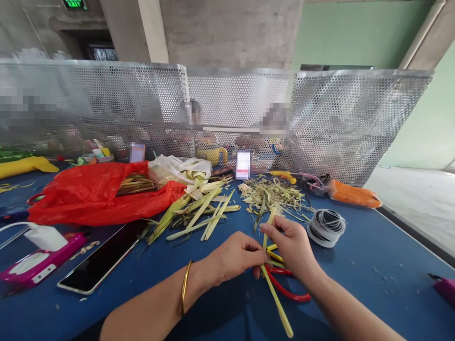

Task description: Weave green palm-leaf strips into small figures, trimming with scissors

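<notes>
My left hand [238, 258], with a gold bangle on its wrist, pinches a pale green leaf strip [277, 300] near its middle. Higher up the same strip, my right hand [289, 239] grips it between thumb and fingers. The strip's lower end hangs free toward the front of the table. Under and behind my hands lies a tool with red loop handles [295, 296], partly covered. A yellow piece [275, 253] shows between the hands; its kind is hard to make out. Just right of my right hand sits a coil of grey-white cord [326, 228].
A red plastic bag [85, 194] holds dry strips, beside cut stalks [199, 213]. Shredded leaf scraps [273, 194] lie ahead. A black-screened phone [103, 258] and a purple power strip [42, 263] are at left. A perforated metal screen [241, 94] spans the back; an orange packet [355, 194] lies right.
</notes>
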Available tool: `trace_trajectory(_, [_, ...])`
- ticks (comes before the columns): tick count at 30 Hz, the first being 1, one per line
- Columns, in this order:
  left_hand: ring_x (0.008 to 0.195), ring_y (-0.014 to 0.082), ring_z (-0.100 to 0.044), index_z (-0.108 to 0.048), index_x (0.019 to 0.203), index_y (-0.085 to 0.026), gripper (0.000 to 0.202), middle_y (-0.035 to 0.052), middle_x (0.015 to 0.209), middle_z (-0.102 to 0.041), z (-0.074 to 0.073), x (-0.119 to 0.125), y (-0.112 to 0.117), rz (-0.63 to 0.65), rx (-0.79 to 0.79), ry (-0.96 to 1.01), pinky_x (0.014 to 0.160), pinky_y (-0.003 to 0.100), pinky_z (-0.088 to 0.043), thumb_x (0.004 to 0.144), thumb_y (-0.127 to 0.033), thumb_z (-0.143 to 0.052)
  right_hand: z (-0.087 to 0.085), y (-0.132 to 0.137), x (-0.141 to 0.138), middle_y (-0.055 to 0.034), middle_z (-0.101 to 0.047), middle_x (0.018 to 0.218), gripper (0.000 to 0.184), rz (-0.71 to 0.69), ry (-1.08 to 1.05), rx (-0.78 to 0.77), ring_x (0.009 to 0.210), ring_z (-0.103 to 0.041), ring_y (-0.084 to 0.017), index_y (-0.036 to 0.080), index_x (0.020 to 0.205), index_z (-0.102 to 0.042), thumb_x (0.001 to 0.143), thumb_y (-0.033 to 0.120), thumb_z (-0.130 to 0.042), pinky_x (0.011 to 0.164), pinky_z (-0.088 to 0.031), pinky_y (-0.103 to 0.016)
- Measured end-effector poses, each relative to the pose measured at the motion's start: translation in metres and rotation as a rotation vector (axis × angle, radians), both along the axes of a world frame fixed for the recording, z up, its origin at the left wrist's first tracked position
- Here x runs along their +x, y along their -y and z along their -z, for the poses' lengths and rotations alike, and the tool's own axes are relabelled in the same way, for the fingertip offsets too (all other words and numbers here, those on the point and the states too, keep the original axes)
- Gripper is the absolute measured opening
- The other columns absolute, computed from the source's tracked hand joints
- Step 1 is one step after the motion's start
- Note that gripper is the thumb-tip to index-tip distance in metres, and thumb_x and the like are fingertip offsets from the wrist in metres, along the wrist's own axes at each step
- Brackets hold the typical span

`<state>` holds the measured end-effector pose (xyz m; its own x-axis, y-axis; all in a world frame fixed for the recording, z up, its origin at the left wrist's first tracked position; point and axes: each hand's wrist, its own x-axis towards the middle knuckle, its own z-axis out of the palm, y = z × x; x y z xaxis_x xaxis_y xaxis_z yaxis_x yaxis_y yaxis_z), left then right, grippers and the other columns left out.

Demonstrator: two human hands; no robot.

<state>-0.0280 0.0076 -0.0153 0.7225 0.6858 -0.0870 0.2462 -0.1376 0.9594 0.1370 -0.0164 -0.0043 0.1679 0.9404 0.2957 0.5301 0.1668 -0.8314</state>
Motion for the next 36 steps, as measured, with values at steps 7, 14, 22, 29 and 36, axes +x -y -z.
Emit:
trace_trajectory(7, [0.058, 0.0112, -0.048, -0.067, 0.071, -0.014, 0.038, 0.0001, 0.062, -0.062, -0.004, 0.001, -0.007, -0.169, -0.108, 0.052, 0.056, 0.024, -0.031, 0.079, -0.05, -0.057, -0.011, -0.005, 0.014, -0.0001, -0.058, 0.065, 0.036, -0.181, 0.193, -0.023, 0.063, -0.052, -0.014, 0.019, 0.072, -0.06, 0.092, 0.042, -0.042, 0.061, -0.037, -0.025])
trace_trajectory(14, [0.06, 0.0108, -0.049, -0.066, 0.071, -0.013, 0.026, -0.0034, 0.059, -0.057, -0.008, 0.0, -0.011, -0.197, -0.133, 0.08, 0.059, 0.023, -0.036, 0.066, -0.038, -0.072, -0.016, 0.0, 0.017, 0.002, -0.054, 0.06, 0.034, -0.377, 0.558, -0.05, 0.057, -0.045, -0.012, 0.019, 0.064, -0.055, 0.094, 0.031, -0.045, 0.055, -0.029, -0.023])
trace_trajectory(22, [0.051, 0.0083, -0.045, -0.061, 0.063, -0.014, 0.023, -0.0021, 0.055, -0.058, -0.003, 0.0, -0.012, -0.224, -0.147, 0.05, 0.051, 0.022, -0.031, 0.065, -0.033, -0.073, -0.014, -0.001, 0.017, -0.0011, -0.062, 0.075, 0.023, -0.278, 0.664, 0.25, 0.074, -0.055, -0.016, 0.019, 0.076, -0.062, 0.095, 0.024, -0.049, 0.076, -0.037, -0.029])
trace_trajectory(29, [0.053, 0.0091, -0.048, -0.066, 0.071, -0.012, 0.034, 0.0004, 0.06, -0.058, -0.012, 0.0, -0.012, -0.338, -0.416, 0.321, 0.051, 0.022, -0.034, 0.07, -0.045, -0.069, -0.016, 0.022, -0.007, -0.0034, -0.061, 0.078, 0.025, -0.372, 0.918, 0.642, 0.073, -0.051, -0.017, 0.019, 0.099, -0.063, 0.096, 0.016, -0.039, 0.081, -0.034, -0.035])
trace_trajectory(36, [0.061, 0.0095, -0.055, -0.072, 0.074, -0.01, 0.031, 0.0034, 0.07, -0.066, -0.012, 0.003, -0.011, -0.343, -0.495, 0.393, 0.06, 0.021, -0.04, 0.052, -0.029, -0.083, 0.004, 0.019, -0.018, -0.0046, -0.058, 0.077, 0.029, -0.378, 1.203, 0.635, 0.072, -0.05, -0.02, 0.015, 0.085, -0.059, 0.098, 0.014, -0.034, 0.077, -0.033, -0.037])
